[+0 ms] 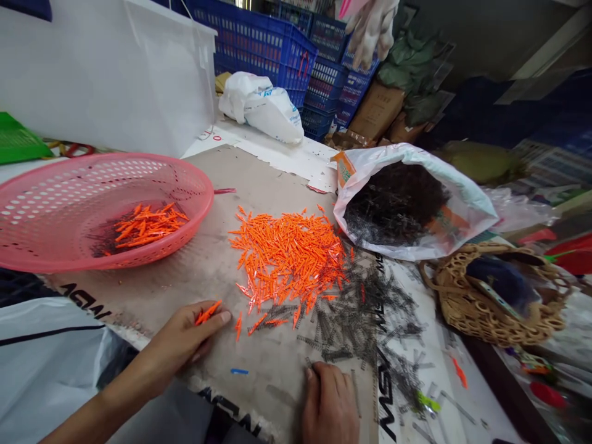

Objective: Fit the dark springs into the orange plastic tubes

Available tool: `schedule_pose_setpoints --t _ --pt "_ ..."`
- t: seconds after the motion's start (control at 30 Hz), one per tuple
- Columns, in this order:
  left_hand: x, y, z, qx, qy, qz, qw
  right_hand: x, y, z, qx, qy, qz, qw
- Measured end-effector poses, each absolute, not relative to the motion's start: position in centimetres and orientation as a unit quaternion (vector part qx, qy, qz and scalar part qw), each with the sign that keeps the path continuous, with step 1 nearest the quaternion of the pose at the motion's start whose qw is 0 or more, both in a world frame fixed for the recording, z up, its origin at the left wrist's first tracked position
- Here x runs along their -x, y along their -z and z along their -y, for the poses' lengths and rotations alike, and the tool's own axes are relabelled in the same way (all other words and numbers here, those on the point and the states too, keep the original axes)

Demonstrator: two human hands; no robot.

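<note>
My left hand [194, 336] is closed around a few small orange pointed plastic pieces [208, 312], just above the table near its front edge. A large pile of the same orange pieces [289, 256] lies in the middle, with several strays between it and my left hand. Thin dark coil springs [340, 317] are scattered to the right of the pile and toward me. By the near edge of those springs, my right hand [330, 404] rests low with its fingers curled together. Whatever it may hold is hidden under the fingers.
At left stands a pink perforated basket [198, 225] with orange pieces and dark springs in it. An opened white bag [472, 209] full of dark springs lies at back right, beside a woven basket [444, 308]. A blue strip [239, 371] lies near the front.
</note>
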State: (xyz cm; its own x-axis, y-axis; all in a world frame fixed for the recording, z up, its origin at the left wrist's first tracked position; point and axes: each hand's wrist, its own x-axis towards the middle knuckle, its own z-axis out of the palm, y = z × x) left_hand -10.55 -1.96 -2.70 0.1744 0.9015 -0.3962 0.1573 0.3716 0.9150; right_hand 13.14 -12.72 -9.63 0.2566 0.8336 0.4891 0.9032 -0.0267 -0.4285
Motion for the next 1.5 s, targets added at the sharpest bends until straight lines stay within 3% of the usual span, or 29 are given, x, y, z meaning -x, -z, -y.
schedule_pose_setpoints --t 0.27,0.47,0.57,0.7,0.77,1.5 --pt "9.4 3.1 1.4 -0.731 -0.111 -0.604 0.297 -9.5 9.4 12.6 0.675 -0.085 0.581 0.447" --pt "8.5 2.6 0.7 -0.744 -0.043 -0.612 0.264 -8.5 7.4 12.4 0.658 -0.2 0.544 0.481" --pt "8.1 2.1 1.1 -0.708 -0.087 -0.611 0.342 -8.0 6.4 12.3 0.66 -0.236 0.519 0.49" --pt "6.8 1.5 2.7 -0.487 -0.192 -0.536 0.662 -7.4 5.6 12.3 0.659 -0.249 0.5 0.504" --pt "6.1 1.3 3.6 -0.42 -0.222 -0.496 0.727 -7.3 5.3 12.4 0.66 -0.249 0.496 0.506" --pt "5.4 3.0 5.1 -0.418 -0.274 -0.46 0.734 -6.9 4.9 12.3 0.659 -0.192 0.515 0.513"
